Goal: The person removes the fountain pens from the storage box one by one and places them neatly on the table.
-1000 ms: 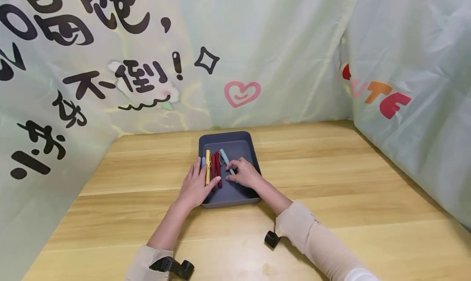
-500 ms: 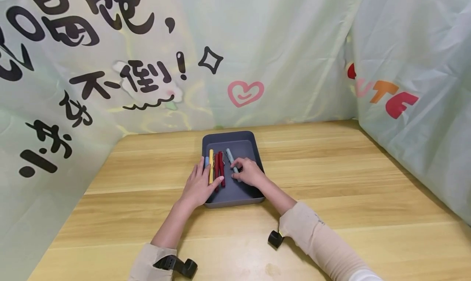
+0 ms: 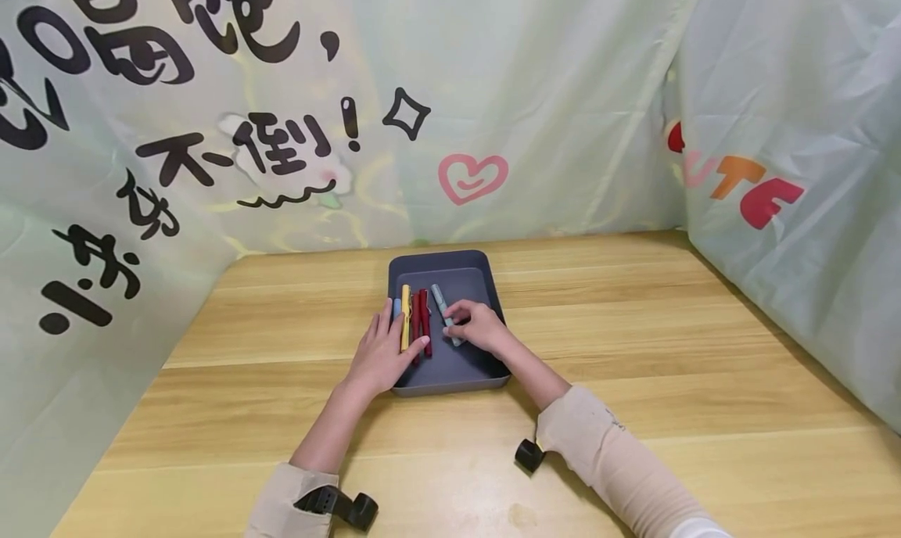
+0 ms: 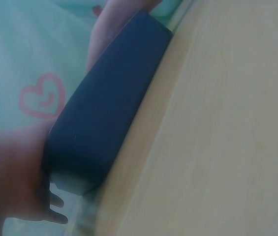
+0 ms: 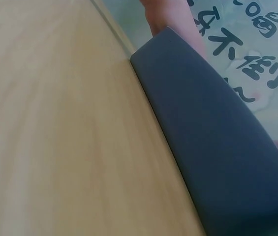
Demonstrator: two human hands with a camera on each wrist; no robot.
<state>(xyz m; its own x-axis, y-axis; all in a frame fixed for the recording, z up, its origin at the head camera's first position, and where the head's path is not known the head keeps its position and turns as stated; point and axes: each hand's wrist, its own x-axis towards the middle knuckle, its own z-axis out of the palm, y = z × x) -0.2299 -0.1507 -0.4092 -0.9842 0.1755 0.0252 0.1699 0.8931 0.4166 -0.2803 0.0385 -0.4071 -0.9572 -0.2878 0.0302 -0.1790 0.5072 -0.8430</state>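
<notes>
A dark grey tray [image 3: 450,387] holds several capped pens in the head view. My left hand [image 3: 378,358] lies with fingers extended over the left part, touching a blue pen [image 3: 397,306] and a yellow pen [image 3: 405,299]. Its thumb reaches across two red pens [image 3: 425,311] lying side by side. To their right, a pale grey-blue pen [image 3: 438,295] slants away from the row. My right hand [image 3: 481,327] pinches that pen's lower half with curled fingers and thumb. Both wrist views mostly show the tray's outer wall [image 4: 104,108], which hides the pens.
The tray stands on a light wooden table [image 3: 633,311] towards its back edge. A printed cloth [image 3: 563,116] with lettering and a pink heart hangs behind and on both sides. Each sleeve carries a black wrist camera [image 3: 362,511].
The pale pen has moved a little to the right, away from the red pens, along with my right hand. My left hand keeps its place on the other pens. The head view has shifted slightly.
</notes>
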